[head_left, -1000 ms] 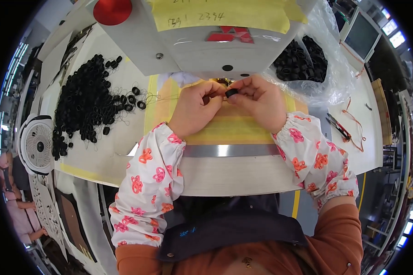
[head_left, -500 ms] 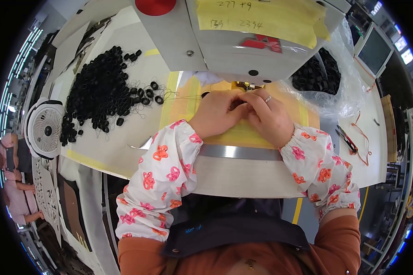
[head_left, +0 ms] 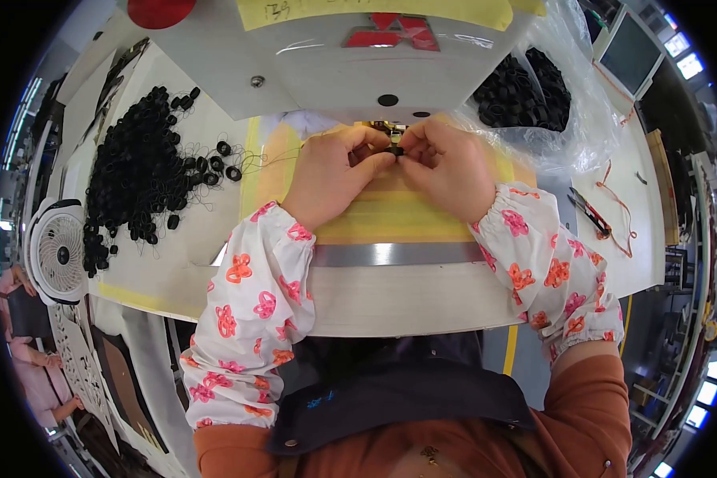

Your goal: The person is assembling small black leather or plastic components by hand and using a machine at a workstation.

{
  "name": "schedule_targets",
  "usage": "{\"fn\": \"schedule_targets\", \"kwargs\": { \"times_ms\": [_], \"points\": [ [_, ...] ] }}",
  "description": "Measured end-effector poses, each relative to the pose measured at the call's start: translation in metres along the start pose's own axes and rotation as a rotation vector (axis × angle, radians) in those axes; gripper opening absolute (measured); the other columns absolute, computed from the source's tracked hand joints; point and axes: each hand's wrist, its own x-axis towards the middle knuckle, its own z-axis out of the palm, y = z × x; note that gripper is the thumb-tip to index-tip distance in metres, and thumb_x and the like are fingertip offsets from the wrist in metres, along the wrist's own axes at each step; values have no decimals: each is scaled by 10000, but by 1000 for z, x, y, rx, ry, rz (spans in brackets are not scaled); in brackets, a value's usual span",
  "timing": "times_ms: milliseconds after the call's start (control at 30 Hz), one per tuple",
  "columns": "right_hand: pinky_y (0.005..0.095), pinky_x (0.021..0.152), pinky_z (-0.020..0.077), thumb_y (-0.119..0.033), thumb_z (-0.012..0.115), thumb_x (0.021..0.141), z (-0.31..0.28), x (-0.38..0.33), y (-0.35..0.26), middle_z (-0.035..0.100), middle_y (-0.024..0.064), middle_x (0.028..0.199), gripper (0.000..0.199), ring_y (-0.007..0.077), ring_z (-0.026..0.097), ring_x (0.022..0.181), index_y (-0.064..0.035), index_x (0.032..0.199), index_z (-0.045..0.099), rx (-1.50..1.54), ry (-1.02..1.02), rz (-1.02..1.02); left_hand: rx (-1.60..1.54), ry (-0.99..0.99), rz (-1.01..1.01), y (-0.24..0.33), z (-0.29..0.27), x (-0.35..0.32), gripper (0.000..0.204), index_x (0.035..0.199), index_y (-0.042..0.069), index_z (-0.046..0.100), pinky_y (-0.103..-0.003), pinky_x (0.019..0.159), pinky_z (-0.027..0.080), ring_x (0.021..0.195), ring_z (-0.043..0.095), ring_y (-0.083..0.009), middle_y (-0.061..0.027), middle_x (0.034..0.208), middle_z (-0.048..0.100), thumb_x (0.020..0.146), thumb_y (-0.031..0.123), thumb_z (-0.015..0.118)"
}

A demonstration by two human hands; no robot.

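Note:
Between my fingertips, just in front of the presser foot (head_left: 393, 134), sits a small black fabric loop (head_left: 396, 150). My left hand (head_left: 332, 171) pinches its left side with thumb and forefinger. From the other side, the bent fingers of my right hand (head_left: 452, 169) grip it too. Both hands are over the yellow-taped work surface (head_left: 390, 215) under the sewing machine head (head_left: 327, 72). Thin threads trail to the left behind my left hand, toward a heap of similar black loops (head_left: 135, 159). My fingers cover part of the loop.
A clear plastic bag (head_left: 577, 135) with more black loops (head_left: 526, 95) lies right of the machine. Red-handled snips (head_left: 591, 213) and an orange cord (head_left: 628, 219) are farther right. At the left edge stands a white fan (head_left: 57, 251); people in pink work beyond it.
My hands have drawn apart from their close overlap, and the black loop between the fingertips now shows. The whole view has shifted, so the machine appears farther left and higher.

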Motion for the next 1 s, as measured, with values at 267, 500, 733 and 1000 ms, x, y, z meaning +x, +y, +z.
{"fn": "schedule_targets", "kwargs": {
  "times_ms": [267, 500, 733, 1000],
  "points": [
    [312, 532, 450, -13, 608, 656, 0, 10, 10, 575, 122, 654, 83, 238, 565, 580, 13, 720, 561, -113, 86, -58, 217, 106, -8, 4, 9, 8, 200, 830, 48, 622, -273, 551, 446, 584, 586, -177, -61, 676, 622, 721, 216, 620],
    [347, 530, 434, -27, 583, 674, -2, 12, 12, 561, 148, 632, 47, 297, 547, 580, 10, 690, 559, -181, 117, -193, 187, 123, -162, 3, 9, 12, 264, 815, 36, 640, -257, 540, 443, 550, 583, -155, -53, 646, 628, 729, 283, 600],
    [358, 525, 428, -27, 573, 678, -2, 14, 13, 555, 151, 621, 50, 306, 545, 583, 16, 675, 548, -184, 135, -187, 104, 137, -198, 1, 9, 13, 241, 804, 35, 641, -242, 541, 433, 556, 573, -138, -52, 654, 628, 744, 262, 584],
    [269, 492, 436, -62, 627, 686, -6, 16, 14, 589, 128, 627, 119, 198, 556, 517, 39, 740, 597, -275, 109, -232, 149, 94, -191, -6, 8, 16, 263, 821, 39, 638, -240, 540, 427, 545, 558, -130, -47, 647, 618, 751, 283, 573]
  ]
}}
